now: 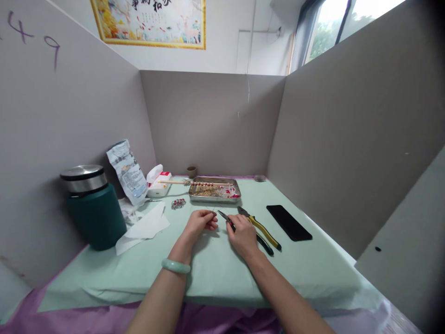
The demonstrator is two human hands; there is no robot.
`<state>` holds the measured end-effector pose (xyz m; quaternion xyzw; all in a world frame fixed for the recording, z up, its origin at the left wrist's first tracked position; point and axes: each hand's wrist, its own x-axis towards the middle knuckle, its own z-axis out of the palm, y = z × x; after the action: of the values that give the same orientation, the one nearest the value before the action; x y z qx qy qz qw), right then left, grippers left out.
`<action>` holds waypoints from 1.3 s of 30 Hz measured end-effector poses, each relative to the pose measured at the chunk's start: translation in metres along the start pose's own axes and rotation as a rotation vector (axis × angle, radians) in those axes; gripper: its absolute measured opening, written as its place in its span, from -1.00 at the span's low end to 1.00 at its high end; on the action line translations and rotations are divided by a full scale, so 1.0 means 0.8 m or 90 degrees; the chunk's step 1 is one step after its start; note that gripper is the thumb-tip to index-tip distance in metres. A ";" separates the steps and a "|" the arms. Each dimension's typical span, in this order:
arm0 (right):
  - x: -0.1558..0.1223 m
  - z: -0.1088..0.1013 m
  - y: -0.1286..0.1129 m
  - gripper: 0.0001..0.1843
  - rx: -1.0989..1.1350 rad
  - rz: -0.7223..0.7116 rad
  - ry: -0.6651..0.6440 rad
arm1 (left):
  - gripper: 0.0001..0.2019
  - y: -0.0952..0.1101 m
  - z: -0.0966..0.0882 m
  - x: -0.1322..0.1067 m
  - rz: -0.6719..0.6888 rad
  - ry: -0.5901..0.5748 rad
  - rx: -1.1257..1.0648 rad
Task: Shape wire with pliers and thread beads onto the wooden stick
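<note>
My left hand is over the middle of the table, thumb and fingers pinched together. What sits in that pinch is too small to name; faint thin lines show near the fingertips. My right hand wraps around small needle-nose pliers, whose pointed jaws angle left toward my left fingertips without clearly touching them. Just right of my right hand lie larger pliers with yellow and black handles, partly hidden by the hand. Beyond both hands is a metal tray holding small gold, red and clear pieces.
A beaded stick lies across the tray, a red-and-silver beaded piece beside it. Left are a green flask, a foil pouch, a tissue pack and white paper. A black phone lies right. Partitions enclose the table.
</note>
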<state>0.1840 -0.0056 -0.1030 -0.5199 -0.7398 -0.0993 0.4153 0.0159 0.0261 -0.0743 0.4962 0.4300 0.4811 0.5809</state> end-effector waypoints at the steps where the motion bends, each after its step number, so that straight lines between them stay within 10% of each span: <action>1: 0.000 0.000 -0.001 -0.85 -0.004 -0.002 -0.005 | -0.91 0.000 0.000 0.000 -0.001 -0.004 -0.005; 39: 0.006 -0.007 0.005 -0.81 0.269 -0.048 -0.053 | -0.76 0.005 -0.018 -0.006 -0.050 -0.244 -0.057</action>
<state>0.1893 -0.0035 -0.0971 -0.3968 -0.7797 0.0640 0.4802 0.0007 0.0239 -0.0722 0.5353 0.3088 0.3730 0.6921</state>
